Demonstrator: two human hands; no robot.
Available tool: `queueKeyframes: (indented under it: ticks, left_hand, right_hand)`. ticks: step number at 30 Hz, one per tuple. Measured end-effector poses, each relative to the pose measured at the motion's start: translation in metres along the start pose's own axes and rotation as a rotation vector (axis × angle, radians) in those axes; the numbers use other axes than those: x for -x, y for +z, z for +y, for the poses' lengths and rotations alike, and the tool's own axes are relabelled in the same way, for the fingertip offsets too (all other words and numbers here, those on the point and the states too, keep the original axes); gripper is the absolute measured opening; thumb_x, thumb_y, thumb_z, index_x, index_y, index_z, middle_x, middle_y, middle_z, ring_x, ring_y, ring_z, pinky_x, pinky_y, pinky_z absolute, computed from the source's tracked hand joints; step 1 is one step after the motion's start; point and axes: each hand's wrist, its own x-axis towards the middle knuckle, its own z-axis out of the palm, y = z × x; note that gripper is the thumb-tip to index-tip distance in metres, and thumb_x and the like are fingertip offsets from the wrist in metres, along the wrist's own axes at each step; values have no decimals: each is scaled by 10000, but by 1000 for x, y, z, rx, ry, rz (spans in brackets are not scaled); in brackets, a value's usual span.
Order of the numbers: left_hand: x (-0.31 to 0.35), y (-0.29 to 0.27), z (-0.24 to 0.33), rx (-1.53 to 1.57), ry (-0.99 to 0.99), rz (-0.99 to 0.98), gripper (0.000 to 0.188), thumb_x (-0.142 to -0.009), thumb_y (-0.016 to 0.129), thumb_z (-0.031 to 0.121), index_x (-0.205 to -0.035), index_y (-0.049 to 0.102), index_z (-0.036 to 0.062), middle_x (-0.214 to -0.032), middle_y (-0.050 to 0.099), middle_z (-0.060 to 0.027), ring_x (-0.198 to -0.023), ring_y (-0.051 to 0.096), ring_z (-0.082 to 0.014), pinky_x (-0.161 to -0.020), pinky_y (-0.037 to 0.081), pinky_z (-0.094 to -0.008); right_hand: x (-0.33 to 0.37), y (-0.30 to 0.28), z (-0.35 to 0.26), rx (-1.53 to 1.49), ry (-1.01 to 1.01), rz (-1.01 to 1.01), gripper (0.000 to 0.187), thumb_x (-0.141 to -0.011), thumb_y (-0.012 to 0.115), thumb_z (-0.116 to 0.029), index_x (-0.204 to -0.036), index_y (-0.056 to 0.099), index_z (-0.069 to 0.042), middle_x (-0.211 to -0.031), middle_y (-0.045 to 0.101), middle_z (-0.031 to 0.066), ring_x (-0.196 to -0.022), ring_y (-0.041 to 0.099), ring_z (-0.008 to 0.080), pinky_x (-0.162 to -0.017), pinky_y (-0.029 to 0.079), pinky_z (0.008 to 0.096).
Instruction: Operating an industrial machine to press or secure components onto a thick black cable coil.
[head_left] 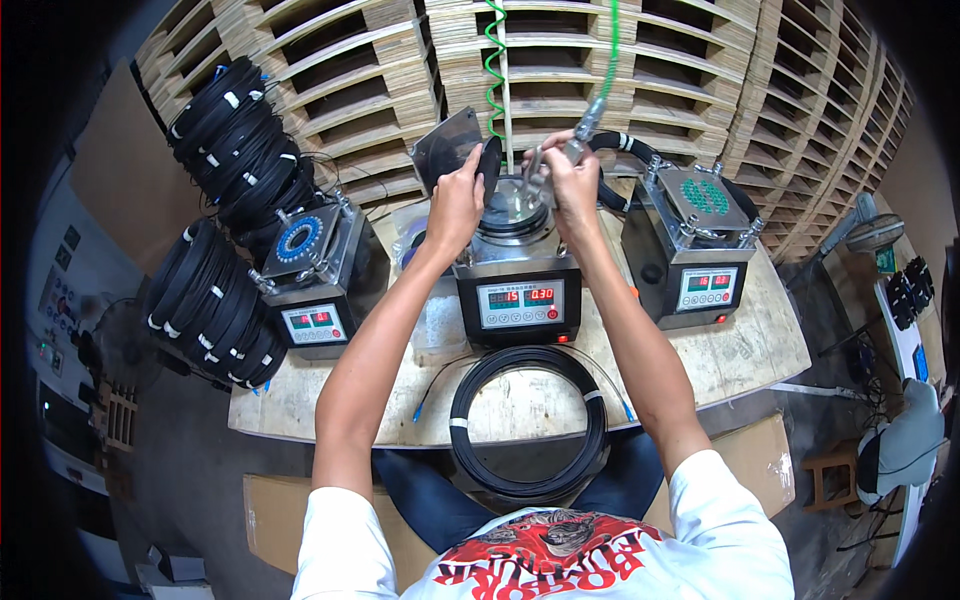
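Observation:
My left hand (457, 205) is closed on the edge of a black round pad (490, 168), tilted up at the left of the middle machine. A square metal plate (432, 160) stands tilted just behind the fingers; whether the hand also holds it, I cannot tell. In my right hand (570, 185) is a metal air blow gun (585, 135), slightly blurred, on a green coiled hose (613, 50). Between both hands lies the wet-looking round platen (512, 208) of the middle polishing machine (520, 270), whose display is lit.
Similar machines stand left (303, 255) and right (700, 225), each with a plate clamped on top. A black cable coil (460, 400) hangs over the table's front edge near me. Stacked cable coils (225, 140) rise at the left. Wooden pallets (600, 50) form a wall behind.

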Motion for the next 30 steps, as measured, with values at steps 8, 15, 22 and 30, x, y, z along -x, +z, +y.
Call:
queueKeyframes:
  ticks: [8, 15, 22, 30]
  left_hand:
    - [2, -13, 7, -29, 22, -68, 451, -930, 569, 48, -1380, 562, 79, -907, 667, -294, -854, 662, -454, -750, 535, -524]
    - [8, -11, 13, -257, 304, -365, 536, -764, 570, -78, -1229, 701, 154, -1107, 716, -125, -967, 693, -361, -811, 576, -473]
    - [7, 9, -28, -57, 228, -639, 359, -968, 609, 196, -1308, 649, 85, -1366, 581, -219, -1245, 556, -406, -1069, 439, -441]
    - [12, 16, -29, -121, 163, -521, 302, -968, 610, 287, -1228, 701, 164, -1357, 582, -212, -1271, 529, -388, -1087, 406, -461]
  right_hand:
    - [3, -22, 12, 279, 36, 3, 56, -873, 583, -37, -916, 616, -27, -789, 647, 39, -722, 659, 128, -663, 526, 268]
    - [-2, -38, 14, 291, 2, 47, 62, -905, 565, -27, -946, 611, -37, -878, 680, 66, -856, 698, 156, -709, 518, 272]
    - [6, -34, -10, 209, 44, 32, 80, -888, 558, -19, -952, 604, -5, -854, 667, 81, -776, 678, 164, -714, 526, 288]
    - [3, -43, -13, 145, 114, 11, 95, -893, 553, -35, -969, 608, -18, -875, 672, 78, -776, 677, 152, -697, 526, 282]
